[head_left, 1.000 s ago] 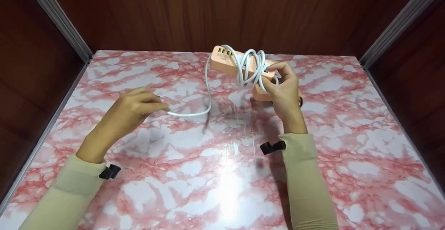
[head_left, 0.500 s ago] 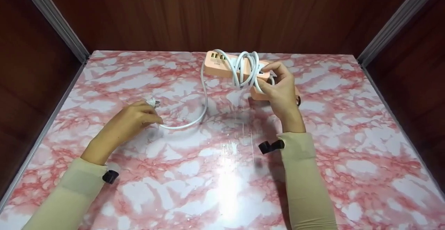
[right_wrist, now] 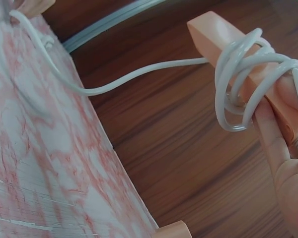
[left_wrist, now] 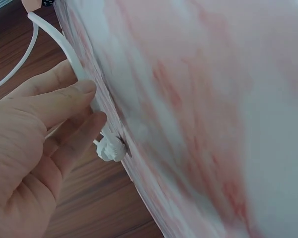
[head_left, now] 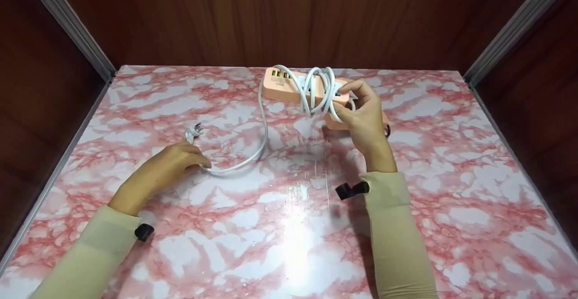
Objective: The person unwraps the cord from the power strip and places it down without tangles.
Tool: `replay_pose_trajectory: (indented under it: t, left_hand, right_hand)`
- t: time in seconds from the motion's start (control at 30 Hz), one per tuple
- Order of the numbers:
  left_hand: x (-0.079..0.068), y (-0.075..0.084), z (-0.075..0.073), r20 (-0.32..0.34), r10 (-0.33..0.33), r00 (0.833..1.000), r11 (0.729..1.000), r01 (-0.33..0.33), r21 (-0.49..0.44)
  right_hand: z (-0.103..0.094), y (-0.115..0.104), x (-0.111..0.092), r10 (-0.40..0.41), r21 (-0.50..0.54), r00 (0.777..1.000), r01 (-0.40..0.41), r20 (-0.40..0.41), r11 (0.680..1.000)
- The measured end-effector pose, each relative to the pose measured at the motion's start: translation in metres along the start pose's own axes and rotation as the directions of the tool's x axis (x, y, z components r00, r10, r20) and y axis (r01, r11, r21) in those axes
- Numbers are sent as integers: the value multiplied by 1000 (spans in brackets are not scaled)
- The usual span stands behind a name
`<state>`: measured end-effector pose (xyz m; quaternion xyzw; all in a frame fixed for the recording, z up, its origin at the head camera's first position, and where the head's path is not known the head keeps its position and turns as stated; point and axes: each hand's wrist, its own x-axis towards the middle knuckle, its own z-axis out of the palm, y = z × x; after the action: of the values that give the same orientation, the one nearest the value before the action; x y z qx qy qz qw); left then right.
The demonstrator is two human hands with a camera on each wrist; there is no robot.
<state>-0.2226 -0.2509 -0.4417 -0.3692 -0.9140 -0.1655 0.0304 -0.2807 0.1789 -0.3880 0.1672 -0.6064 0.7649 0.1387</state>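
Observation:
My right hand (head_left: 368, 118) grips the near end of a peach-orange power strip (head_left: 281, 92), held raised above the table. Several loops of white cord (head_left: 331, 89) wrap around its middle; in the right wrist view the looped cord (right_wrist: 260, 63) hangs loosely by the fingers. A length of the cord (head_left: 265, 129) leaves the strip's far end and curves down to my left hand (head_left: 169, 165). Thumb and fingers of the left hand pinch it, as the left wrist view shows. Just past those fingers the white plug (head_left: 193, 133) sticks out, prongs pointing away from the hand.
A second peach-orange block (head_left: 336, 123) sits on the table under my right hand, partly hidden by it, with a dark loop at its right end. The pink-and-white marbled table (head_left: 244, 245) is enclosed by dark wood panels (head_left: 289, 19) at the back and sides.
My left hand has lowered toward the table and slightly nearer me, bringing the cord down; the plug has come into view beyond its fingers. The power strip has shifted a little left and down.

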Motion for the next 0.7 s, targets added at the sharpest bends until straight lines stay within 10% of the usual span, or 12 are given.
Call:
replay_pose_trajectory:
  t: [0.33, 0.53, 0.7]
  left_hand:
    - [9, 4, -6, 49, -59, 997, 998, 60, -8]
    - [21, 12, -12, -101, -74, 992, 997, 75, 6]
    - [42, 21, -17, -266, -140, 954, 989, 122, -83]
  right_hand:
    - [1, -3, -1, 10, -1, 1000, -10, 1, 1000]
    - [0, -1, 0, 0, -2, 1000, 0, 2, 1000]
    - [0, -2, 0, 4, -8, 1000, -4, 4, 1000]
